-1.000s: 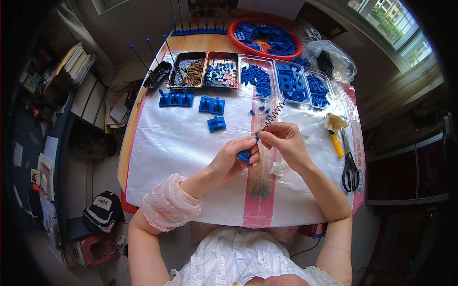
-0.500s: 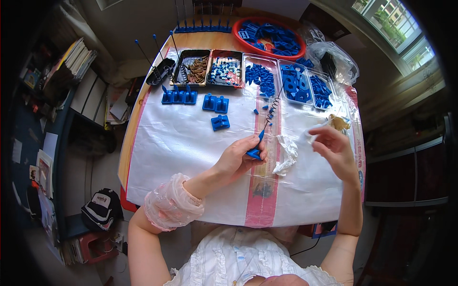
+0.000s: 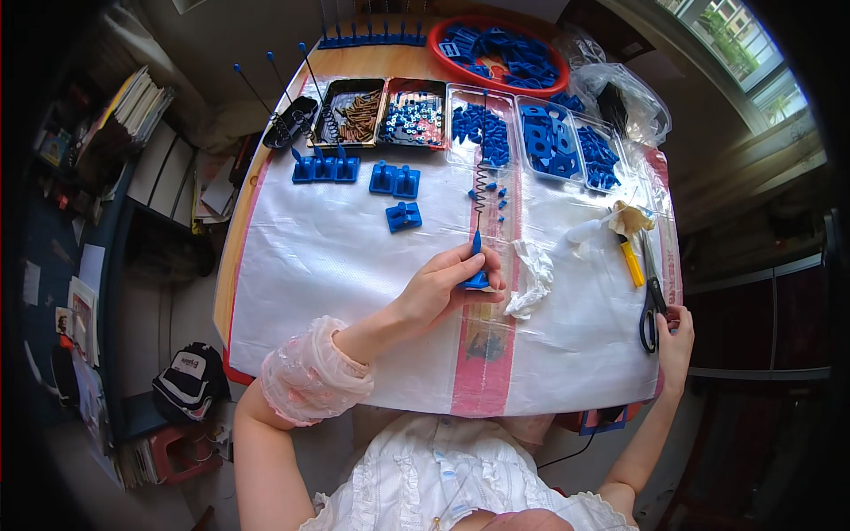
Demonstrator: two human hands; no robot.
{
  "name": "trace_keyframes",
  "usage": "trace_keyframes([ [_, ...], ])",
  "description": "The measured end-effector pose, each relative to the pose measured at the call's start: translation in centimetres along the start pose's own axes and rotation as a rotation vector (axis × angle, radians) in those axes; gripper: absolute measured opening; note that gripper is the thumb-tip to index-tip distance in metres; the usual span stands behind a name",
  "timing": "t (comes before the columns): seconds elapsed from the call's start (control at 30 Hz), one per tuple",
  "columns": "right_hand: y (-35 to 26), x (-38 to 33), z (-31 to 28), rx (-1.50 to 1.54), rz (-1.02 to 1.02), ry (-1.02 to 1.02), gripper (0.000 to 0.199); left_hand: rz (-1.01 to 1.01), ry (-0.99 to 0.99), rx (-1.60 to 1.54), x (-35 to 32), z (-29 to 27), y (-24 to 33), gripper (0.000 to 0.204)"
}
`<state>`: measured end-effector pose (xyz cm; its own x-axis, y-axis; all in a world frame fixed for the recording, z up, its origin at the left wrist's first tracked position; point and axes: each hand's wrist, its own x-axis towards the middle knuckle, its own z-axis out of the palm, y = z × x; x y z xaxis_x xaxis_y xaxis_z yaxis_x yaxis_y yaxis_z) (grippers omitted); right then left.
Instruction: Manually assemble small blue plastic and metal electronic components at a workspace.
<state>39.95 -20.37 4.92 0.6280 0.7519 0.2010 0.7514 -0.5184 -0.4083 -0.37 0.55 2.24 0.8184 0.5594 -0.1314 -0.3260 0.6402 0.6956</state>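
My left hand (image 3: 445,285) is closed on a small blue plastic stand (image 3: 477,257) with a pointed top. A thin black coiled wire (image 3: 481,190) rises from that point and stretches away over the sheet. At the table's right edge, my right hand (image 3: 676,350) has its bent fingers and thumb at the black handle of the scissors (image 3: 651,326). Beside the scissors lies a yellow-handled tool (image 3: 631,263), partly under a brownish scrap (image 3: 632,217). A crumpled white tissue (image 3: 531,281) rests just right of my left hand.
Trays of brass screws (image 3: 361,115), nuts (image 3: 414,124) and blue parts (image 3: 551,142) line the back, before a red basin (image 3: 434,49) of blue pieces. Blue assembled bases (image 3: 326,168) stand at left. A black holder (image 3: 290,124) carries upright coiled wires. A plastic bag (image 3: 633,102) lies back right.
My right hand has moved right and nearer to me, from above the white scrap to the scissors. My left hand has turned the blue stand, so its wire now points straight away.
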Motion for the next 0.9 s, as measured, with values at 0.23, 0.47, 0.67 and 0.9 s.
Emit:
trace_keyframes([
  [0.23,-1.5,-1.1,0.7,-0.108,0.033,-0.021,0.028,-0.009,-0.025,-0.054,-0.1,-0.4,-0.2,0.025],
  [0.47,-2.3,0.3,0.0,-0.202,0.162,-0.134,0.033,0.022,0.009,0.098,0.2,-0.6,-0.5,0.033],
  [0.67,-1.3,1.2,-1.7,-0.068,0.221,-0.155,0.034,0.003,0.063,0.094,0.2,-0.7,-0.4,0.043],
  [0.9,1.4,-0.6,-2.4,-0.001,0.129,-0.051,0.028,-0.004,0.095,0.058,0.2,-0.5,-0.2,0.040],
])
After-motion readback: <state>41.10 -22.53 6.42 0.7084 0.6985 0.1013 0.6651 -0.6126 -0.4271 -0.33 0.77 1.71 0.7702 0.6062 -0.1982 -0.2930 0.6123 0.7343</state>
